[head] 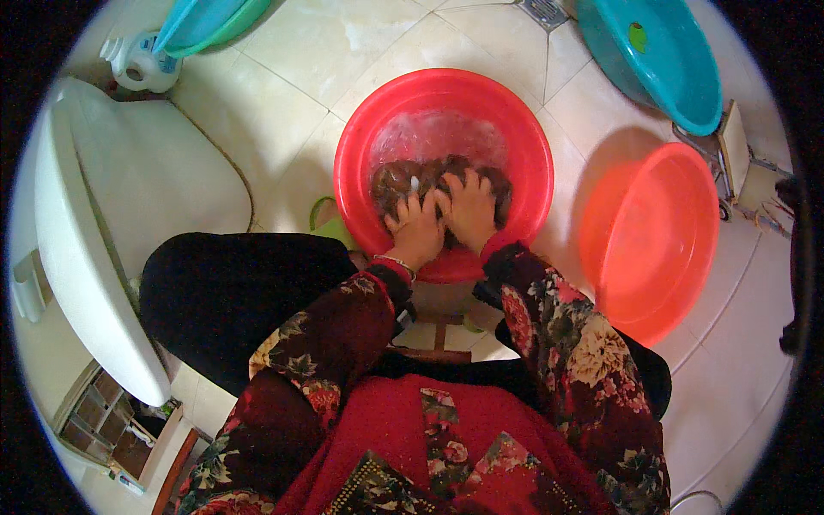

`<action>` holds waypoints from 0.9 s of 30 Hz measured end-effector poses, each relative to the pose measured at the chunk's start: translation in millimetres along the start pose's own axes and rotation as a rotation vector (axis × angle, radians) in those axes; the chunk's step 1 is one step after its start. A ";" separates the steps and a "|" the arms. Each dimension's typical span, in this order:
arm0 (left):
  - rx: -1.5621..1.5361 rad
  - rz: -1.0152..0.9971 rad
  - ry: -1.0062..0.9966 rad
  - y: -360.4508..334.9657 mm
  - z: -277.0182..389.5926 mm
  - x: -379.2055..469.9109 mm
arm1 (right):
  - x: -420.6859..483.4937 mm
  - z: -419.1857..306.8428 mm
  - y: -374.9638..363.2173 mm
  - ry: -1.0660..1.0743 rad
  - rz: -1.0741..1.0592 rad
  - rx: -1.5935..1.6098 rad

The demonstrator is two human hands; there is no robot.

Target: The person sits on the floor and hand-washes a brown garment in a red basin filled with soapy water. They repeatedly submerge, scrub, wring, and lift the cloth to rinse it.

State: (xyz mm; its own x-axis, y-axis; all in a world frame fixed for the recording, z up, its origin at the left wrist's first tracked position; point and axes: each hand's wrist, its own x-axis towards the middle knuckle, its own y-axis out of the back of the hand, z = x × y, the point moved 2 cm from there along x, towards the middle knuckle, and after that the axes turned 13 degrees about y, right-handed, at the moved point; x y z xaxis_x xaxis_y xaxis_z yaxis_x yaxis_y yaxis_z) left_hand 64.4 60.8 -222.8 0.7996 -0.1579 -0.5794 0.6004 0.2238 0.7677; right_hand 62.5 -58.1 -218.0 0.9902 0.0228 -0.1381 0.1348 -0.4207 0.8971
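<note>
In front of me a red plastic basin [444, 80] stands on the tiled floor, with foamy water [441, 132] in its far half. A wet, dark brown bundle that looks like cloth [396, 177] lies bunched in the near half. My left hand [417, 230] presses on the bundle's left part with its fingers spread. Close beside it, touching or nearly so, my right hand [473, 209] rests on the right part, fingers also apart. The underside of the bundle is hidden by the hands and water.
On the right an orange basin [656, 257] is tilted, and a teal basin [650, 64] leans beyond it. A white plastic jug [141, 64] stands by nested basins [219, 26] at upper left. A large white fixture [161, 161] fills the left. Something green [331, 222] shows beside the red basin.
</note>
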 end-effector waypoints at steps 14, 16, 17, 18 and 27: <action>-0.617 -0.092 0.178 19.8 -19.5 74.1 | 59.1 74.3 17.3 -0.438 0.211 0.916; -0.616 -0.143 0.157 25.2 -21.2 56.6 | 34.4 64.8 34.3 -0.344 0.098 1.068; -0.546 -0.118 0.105 27.8 -17.9 43.2 | 20.8 54.8 41.8 -0.237 0.038 0.951; -0.467 -0.101 0.073 27.8 -13.5 25.5 | 3.4 42.8 47.2 -0.133 -0.032 0.835; 0.148 -0.061 -0.075 2.8 -11.8 -28.9 | -47.7 -29.9 18.2 -0.005 -0.140 0.079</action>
State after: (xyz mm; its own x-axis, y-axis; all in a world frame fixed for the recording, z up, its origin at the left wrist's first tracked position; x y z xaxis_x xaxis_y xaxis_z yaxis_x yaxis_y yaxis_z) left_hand 42.9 77.3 -207.1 0.7569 -0.2399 -0.6080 0.6378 0.0682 0.7671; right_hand 18.8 -39.8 -182.5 0.9618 0.0812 -0.2615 0.2675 -0.4836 0.8334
